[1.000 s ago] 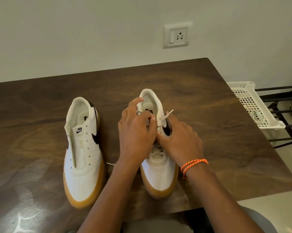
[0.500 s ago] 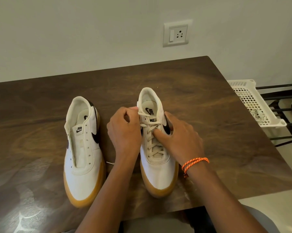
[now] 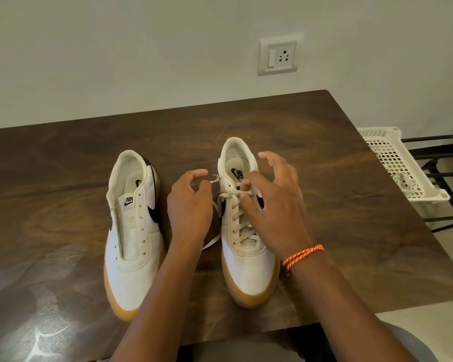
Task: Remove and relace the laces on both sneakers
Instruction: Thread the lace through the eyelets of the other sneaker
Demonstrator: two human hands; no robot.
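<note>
**2 sneakers on the tabletop, 1 laced, 1 bare**

The right sneaker stands on the dark wooden tabletop, toe toward the person, with a beige lace crossed through its eyelets; the left sneaker stands just beside it, well apart from the hands' work, its eyelets showing no lace; the left hand hovers between the 2 shoes, fingers curled, its grip pinching the lace's free end near the top eyelet; a loose stretch of lace trails on the tabletop below that wrist; the right hand is over the laced shoe, thumb and forefinger closed on the lace at the upper crossing, the other fingers spread and raised; an orange thread band circles the right wrist; a white plastic basket sits off the tabletop's right edge; a wall socket is mounted above.
</note>
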